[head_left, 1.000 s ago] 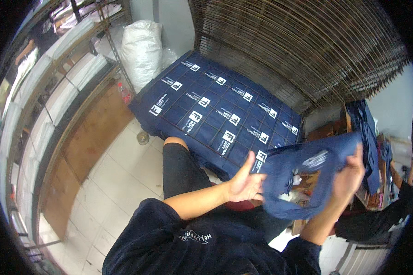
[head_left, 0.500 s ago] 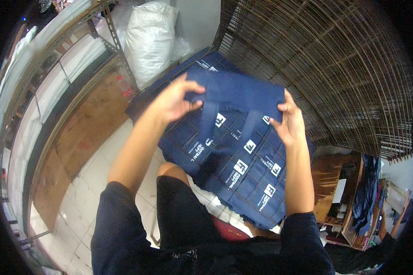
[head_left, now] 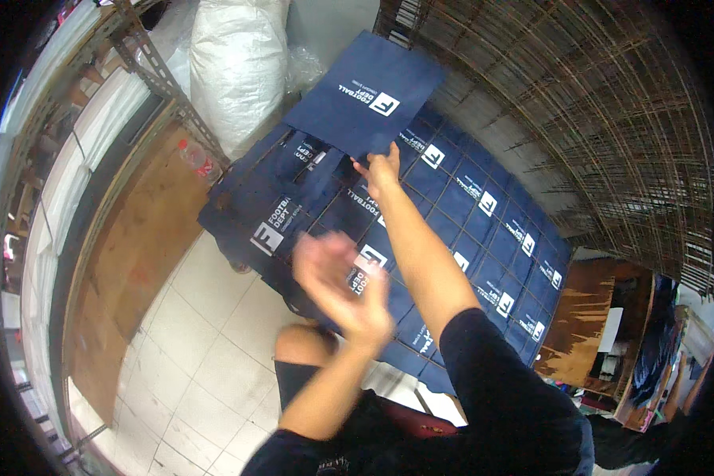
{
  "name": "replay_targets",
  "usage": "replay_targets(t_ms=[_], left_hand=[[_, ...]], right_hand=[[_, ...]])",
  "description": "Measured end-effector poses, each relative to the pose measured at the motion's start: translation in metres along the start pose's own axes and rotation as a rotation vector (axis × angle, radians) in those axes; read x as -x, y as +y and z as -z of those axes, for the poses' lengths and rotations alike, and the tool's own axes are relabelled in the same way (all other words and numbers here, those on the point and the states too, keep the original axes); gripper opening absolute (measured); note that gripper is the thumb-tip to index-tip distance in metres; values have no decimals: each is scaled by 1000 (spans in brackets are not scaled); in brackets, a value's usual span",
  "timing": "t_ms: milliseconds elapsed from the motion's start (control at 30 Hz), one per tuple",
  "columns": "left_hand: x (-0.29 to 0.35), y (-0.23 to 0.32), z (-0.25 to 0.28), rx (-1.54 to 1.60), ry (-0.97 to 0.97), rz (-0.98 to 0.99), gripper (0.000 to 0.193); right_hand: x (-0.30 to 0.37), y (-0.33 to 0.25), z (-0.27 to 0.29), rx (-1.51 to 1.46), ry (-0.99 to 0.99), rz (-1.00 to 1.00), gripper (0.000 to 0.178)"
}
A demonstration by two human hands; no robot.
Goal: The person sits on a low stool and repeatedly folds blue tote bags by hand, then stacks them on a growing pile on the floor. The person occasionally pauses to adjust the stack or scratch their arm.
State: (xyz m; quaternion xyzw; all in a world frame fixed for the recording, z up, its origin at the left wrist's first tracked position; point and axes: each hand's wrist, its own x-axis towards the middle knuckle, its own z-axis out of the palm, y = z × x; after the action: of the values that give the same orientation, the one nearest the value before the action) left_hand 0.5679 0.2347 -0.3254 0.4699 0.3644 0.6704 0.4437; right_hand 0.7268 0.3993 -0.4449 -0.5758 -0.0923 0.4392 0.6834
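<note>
In the head view, a navy bag [head_left: 365, 95] is showing at twelve o'clock. The right hand [head_left: 382, 173] is meeting its six-o'clock edge, grasp impossible to tell; the left hand [head_left: 339, 289] is hovering toward seven o'clock, fingers released.

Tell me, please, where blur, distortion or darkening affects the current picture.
In the head view, the bare left hand is smeared, likely by motion; there, the bare right hand and flat navy-blue fabric piece look sharper, the brown metal-wire racks bow near the rim, and the corners go black.
</note>
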Motion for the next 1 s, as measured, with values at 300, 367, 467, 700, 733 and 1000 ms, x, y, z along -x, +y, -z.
replay_targets(t_ms=[300,367,467,700,733,1000], left_hand=[[23,-62,-8,-91,-230,-128,52],[22,-66,-15,-102,-262,-135,52],[21,-71,-18,-107,-278,-117,52],[18,-69,-18,-99,-304,-84,46],[17,-67,-18,-92,-314,-72,45],[12,-69,-16,-79,-356,-103,41]], right_hand=[[-48,30,-23,104,124,-44,77],[-50,34,-25,133,144,-50,77],[-59,34,-24,157,157,-38,77],[-51,39,-31,141,208,30,67],[-52,39,-32,151,220,23,65],[-50,39,-35,236,290,8,65]])
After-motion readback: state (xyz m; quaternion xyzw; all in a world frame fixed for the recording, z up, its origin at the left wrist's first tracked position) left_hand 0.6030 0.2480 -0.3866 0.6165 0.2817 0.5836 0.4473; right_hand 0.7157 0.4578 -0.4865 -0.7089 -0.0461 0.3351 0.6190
